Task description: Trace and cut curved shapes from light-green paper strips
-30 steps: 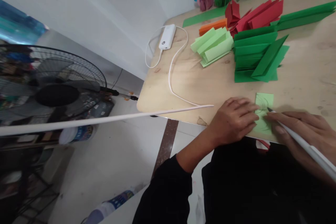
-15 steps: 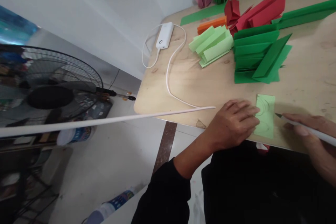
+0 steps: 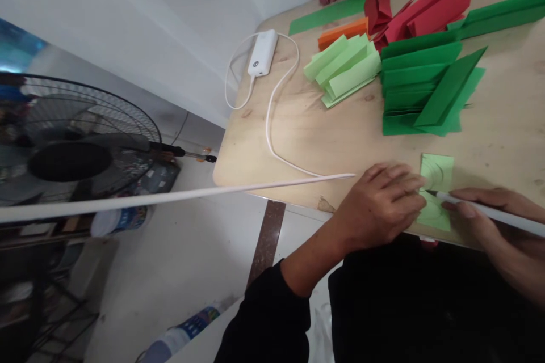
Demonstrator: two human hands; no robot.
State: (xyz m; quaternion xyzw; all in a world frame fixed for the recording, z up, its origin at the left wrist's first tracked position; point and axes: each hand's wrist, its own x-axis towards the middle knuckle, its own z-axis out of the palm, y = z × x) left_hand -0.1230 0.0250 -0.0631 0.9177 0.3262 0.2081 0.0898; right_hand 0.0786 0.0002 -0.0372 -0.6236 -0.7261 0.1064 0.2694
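Observation:
A small light green paper [image 3: 443, 170] lies near the table's front edge, with curved lines drawn on it. My left hand [image 3: 385, 201] presses on its left edge, fingers curled and held together. Wrapped round a white pencil [image 3: 489, 212] with a dark point is my right hand [image 3: 502, 227], to the right of the paper. The pencil's tip touches or hovers over the middle of the paper, close to my left fingertips; I cannot tell which. Part of the paper is hidden under my fingers.
Behind the paper stand folded dark green strips [image 3: 426, 85], light green strips [image 3: 347, 68], red strips [image 3: 426, 14] and an orange strip [image 3: 343, 33]. A white power bank [image 3: 263, 52] with a white cable [image 3: 270, 119] lies left. A fan [image 3: 68, 147] stands beyond the table.
My right hand has brought the pencil left, from beside the paper to over its middle. My left hand stays at the paper's left edge. The view has shifted slightly.

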